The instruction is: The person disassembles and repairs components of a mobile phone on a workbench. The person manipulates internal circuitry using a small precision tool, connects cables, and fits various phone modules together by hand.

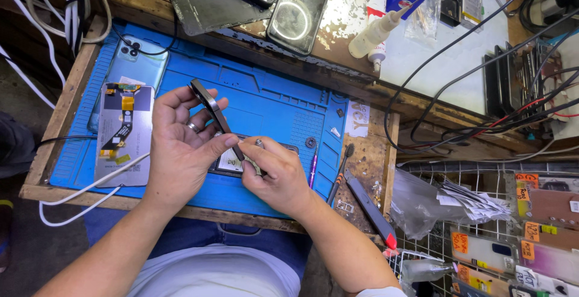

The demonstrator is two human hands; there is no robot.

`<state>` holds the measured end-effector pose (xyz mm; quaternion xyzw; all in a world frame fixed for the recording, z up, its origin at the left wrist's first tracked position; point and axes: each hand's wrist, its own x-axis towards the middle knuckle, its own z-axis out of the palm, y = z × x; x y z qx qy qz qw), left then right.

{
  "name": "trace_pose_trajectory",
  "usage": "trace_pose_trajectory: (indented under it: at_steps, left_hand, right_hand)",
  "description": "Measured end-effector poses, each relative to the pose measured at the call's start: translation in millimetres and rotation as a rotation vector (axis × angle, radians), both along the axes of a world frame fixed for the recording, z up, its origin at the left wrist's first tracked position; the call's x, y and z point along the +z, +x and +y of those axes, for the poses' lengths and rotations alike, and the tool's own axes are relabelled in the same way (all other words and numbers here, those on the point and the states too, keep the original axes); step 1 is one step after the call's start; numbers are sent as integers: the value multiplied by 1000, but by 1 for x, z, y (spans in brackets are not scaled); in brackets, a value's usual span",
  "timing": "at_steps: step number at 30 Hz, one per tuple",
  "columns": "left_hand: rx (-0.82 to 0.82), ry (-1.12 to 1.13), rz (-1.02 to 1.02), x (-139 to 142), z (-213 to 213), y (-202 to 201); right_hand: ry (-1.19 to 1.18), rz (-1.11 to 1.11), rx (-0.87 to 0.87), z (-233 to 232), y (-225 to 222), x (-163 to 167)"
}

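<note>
- Head view: the left hand (181,146) is raised over a blue silicone repair mat (271,98), fingers curled and thumb pressed, pinching the edge of a thin dark phone panel (212,109) that stands tilted up on its long side.
- A ring sits on one finger of that hand.
- Under the panel lies an opened dark phone body (232,163) flat on the mat, its insides partly hidden by both hands.
- The right hand (274,173) rests on the phone body, fingers bent and closed around a small metal tool whose tip (259,143) shows just above the fingers, close to the lower end of the lifted panel.
- To the left on the mat, a grey display assembly with yellow flex cable (123,131) lies face down; a pale blue phone back with camera lenses (131,56) sits just behind it.
- A white cable (90,191) crosses the mat's lower left corner.
- Right of the hands lie a purple-handled screwdriver (313,170), a black brush (339,173) and a black tool with red tip (371,212) on the worn wooden bench (368,158).
- Farther back, a dark phone with ring-marked back (298,10) and a white squeeze bottle (374,34) rest near black wires.
</note>
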<state>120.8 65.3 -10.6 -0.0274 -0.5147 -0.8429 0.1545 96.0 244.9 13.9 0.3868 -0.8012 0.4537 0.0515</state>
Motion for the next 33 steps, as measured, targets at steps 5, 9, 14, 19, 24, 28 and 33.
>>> trace_pose_trajectory:
  at_steps: [5,9,14,19,24,28,33]
  left_hand:
    - [-25,34,9,-1,-1,0]
    - [-55,67,41,-2,-2,0]
    - [-61,71,71,-2,-3,1]
    - [-62,63,74,-2,-3,2]
    - [-58,72,71,-2,-3,3]
    - [-59,69,75,-2,-4,2]
    - [-35,3,64,-1,-6,2]
  right_hand:
    - [5,30,1,-1,0,2]
    - [11,70,-5,0,-1,3]
    - [19,76,-3,-1,-2,3]
    - [33,72,-11,0,-2,3]
    - [33,90,-7,0,-2,5]
    - [43,66,-16,0,-2,5]
    - [40,53,-24,-1,-1,6]
